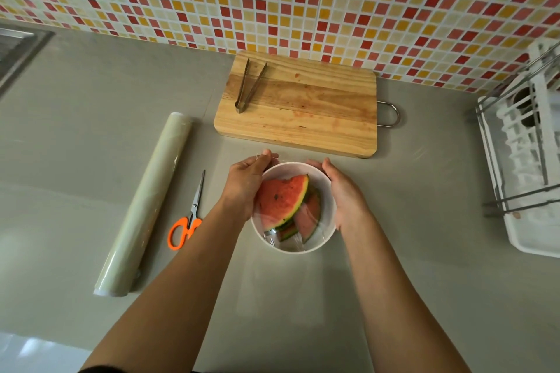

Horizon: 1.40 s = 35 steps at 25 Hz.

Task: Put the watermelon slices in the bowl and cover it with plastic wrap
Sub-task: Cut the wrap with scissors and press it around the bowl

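A white bowl (328, 191) stands on the grey counter just in front of the cutting board. Red watermelon slices (280, 198) with green rind lie inside it, under a sheet of clear plastic wrap (298, 241) stretched over the top. My left hand (245, 183) presses against the bowl's left side, its fingertips pinching wrap at the far rim. My right hand (344, 191) cups the bowl's right side, fingers curled against the wall. The roll of plastic wrap (145, 206) lies on the counter to the left.
Orange-handled scissors (188, 218) lie between the roll and the bowl. A wooden cutting board (303, 109) with metal tongs (250, 86) sits behind the bowl, against the tiled wall. A white dish rack (524, 154) stands at the right. A sink edge (18, 48) shows far left.
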Motion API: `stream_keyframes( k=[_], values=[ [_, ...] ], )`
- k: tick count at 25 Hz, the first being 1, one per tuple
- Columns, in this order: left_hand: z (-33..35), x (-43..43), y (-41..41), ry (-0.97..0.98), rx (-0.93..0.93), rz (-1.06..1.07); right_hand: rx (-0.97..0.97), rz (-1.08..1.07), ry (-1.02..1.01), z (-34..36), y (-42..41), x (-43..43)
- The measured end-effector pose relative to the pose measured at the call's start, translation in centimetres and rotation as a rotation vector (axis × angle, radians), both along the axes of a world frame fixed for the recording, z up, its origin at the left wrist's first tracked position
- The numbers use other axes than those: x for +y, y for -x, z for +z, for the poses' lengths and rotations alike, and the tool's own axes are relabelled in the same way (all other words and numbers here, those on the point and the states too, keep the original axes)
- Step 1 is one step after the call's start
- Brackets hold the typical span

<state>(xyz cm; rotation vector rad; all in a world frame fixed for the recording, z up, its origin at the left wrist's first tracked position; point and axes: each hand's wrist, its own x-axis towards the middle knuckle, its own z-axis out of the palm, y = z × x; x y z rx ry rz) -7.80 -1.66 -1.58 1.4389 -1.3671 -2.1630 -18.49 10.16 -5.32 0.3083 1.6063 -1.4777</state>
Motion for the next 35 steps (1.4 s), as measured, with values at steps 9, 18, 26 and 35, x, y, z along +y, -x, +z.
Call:
stream_keyframes(
  k=[9,18,26,35],
  values=[
    [0.2,0.2,0.0,0.031,-0.095,0.006,0.141,0.006,-0.259,1.3,0.0,-0.1],
    [0.4,-0.9,-0.4,-0.234,-0.005,-0.103,0.068,0.054,0.022,1.0,0.6,0.5],
    [1.0,-1.4,0.6,-0.109,-0.012,-0.216,0.049,0.233,0.049,2.0,1.0,-0.4],
    [0.3,-0.3,0.8,0.090,0.098,-0.182,0.135,0.106,0.103,-0.3,0.8,-0.9]
  ],
)
